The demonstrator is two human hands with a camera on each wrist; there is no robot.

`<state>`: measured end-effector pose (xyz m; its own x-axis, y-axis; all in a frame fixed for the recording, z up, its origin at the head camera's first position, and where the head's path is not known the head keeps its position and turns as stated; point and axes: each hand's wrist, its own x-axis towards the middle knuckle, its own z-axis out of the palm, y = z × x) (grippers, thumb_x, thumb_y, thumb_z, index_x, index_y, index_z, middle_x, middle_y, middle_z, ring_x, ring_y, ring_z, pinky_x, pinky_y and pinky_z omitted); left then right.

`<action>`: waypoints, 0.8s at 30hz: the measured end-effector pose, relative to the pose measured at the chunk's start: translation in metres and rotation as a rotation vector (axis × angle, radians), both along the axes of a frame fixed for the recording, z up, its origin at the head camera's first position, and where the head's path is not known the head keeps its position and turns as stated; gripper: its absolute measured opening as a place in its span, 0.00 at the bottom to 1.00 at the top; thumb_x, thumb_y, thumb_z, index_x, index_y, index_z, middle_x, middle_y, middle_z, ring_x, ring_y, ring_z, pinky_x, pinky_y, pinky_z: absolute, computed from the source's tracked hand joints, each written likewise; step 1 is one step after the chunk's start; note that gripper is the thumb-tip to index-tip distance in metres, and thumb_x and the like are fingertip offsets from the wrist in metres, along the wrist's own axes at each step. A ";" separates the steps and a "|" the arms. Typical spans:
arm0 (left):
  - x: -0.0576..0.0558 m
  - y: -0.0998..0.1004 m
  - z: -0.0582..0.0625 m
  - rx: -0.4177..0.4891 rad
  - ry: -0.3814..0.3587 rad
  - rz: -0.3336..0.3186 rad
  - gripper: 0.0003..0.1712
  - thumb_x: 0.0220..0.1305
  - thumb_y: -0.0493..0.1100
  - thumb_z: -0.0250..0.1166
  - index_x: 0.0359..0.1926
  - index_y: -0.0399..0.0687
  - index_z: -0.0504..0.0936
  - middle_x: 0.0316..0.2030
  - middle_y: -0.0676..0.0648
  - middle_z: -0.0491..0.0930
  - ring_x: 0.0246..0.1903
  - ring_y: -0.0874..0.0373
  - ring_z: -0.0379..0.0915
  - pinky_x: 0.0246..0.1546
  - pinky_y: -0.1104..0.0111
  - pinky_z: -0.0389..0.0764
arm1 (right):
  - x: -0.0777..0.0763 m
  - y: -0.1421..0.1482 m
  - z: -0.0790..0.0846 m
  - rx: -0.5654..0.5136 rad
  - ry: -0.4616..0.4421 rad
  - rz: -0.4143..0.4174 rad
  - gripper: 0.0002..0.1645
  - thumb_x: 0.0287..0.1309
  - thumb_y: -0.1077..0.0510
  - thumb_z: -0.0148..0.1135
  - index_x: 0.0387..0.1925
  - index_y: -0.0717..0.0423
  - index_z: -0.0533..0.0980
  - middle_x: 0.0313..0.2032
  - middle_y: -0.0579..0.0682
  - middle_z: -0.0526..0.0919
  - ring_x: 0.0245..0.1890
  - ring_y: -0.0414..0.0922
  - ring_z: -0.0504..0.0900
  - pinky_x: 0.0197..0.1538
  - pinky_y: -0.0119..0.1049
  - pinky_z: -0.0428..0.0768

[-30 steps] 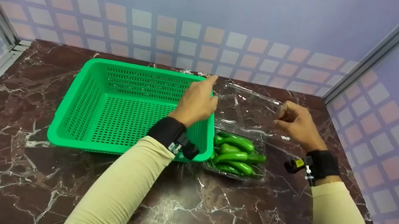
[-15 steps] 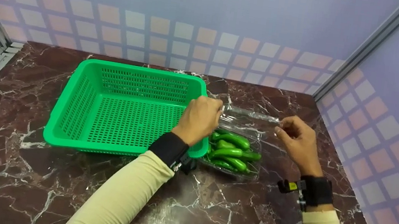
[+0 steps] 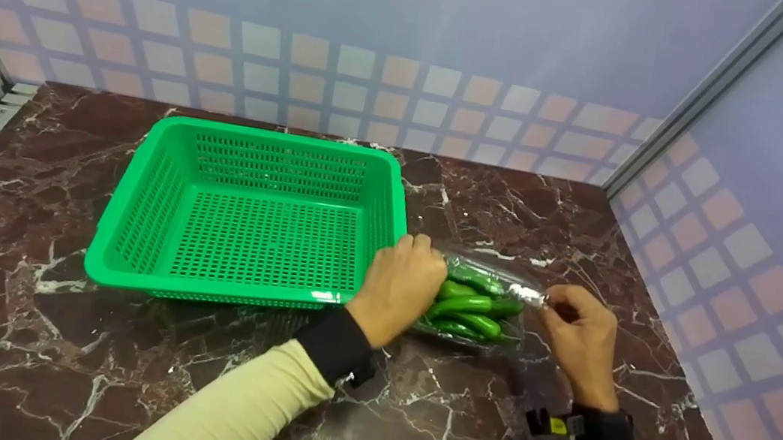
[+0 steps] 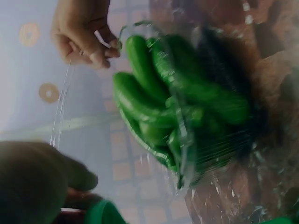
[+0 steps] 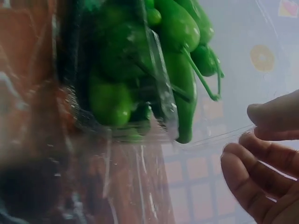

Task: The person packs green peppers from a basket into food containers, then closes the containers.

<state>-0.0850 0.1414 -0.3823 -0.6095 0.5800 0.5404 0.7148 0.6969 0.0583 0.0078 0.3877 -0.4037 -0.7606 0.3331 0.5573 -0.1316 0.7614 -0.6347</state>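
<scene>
Green peppers [image 3: 467,304] lie heaped in a clear plastic clamshell box [image 5: 163,88], some rising above its rim in the wrist views. Its hinged lid [image 3: 483,268] is tilted over them, partly down. My right hand [image 3: 581,340] pinches the lid's free edge at the right corner between thumb and fingers. At the left corner my left hand [image 3: 401,289] holds the same edge, its fingers curled; in the left wrist view this hand [image 4: 37,182] is near the lower left, with the lid edge running toward the other hand. The left hand hides the box's left side in the head view.
A green perforated plastic basket [image 3: 103,235] stands immediately left of the box, with nothing in it. The dark marbled tabletop [image 3: 401,433] runs back to a tiled-pattern wall panel [image 3: 295,33]. Another panel [image 3: 769,224] bounds the right side.
The lid has swung from lying open behind the box to tilting over the peppers. Both hands have come down toward me with its edge; the left hand's extended finger has curled in.
</scene>
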 end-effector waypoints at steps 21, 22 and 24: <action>0.060 0.002 -0.053 0.285 -0.115 0.010 0.27 0.61 0.45 0.76 0.55 0.34 0.81 0.53 0.32 0.86 0.39 0.48 0.89 0.38 0.63 0.90 | 0.048 -0.015 -0.032 -0.354 -0.160 -0.016 0.17 0.51 0.77 0.71 0.45 0.70 0.84 0.42 0.59 0.88 0.41 0.32 0.85 0.48 0.26 0.86; 0.061 0.001 -0.055 0.307 -0.133 0.005 0.26 0.60 0.45 0.76 0.54 0.35 0.81 0.54 0.33 0.86 0.42 0.47 0.89 0.41 0.63 0.90 | 0.049 -0.015 -0.034 -0.360 -0.150 -0.016 0.16 0.51 0.77 0.72 0.44 0.70 0.84 0.41 0.57 0.89 0.40 0.32 0.85 0.48 0.26 0.86; 0.062 0.001 -0.059 0.355 -0.161 -0.005 0.24 0.59 0.45 0.77 0.50 0.37 0.80 0.54 0.34 0.86 0.45 0.46 0.88 0.43 0.62 0.89 | 0.051 -0.015 -0.035 -0.366 -0.138 -0.016 0.15 0.50 0.78 0.72 0.42 0.70 0.84 0.40 0.56 0.88 0.38 0.33 0.86 0.46 0.26 0.86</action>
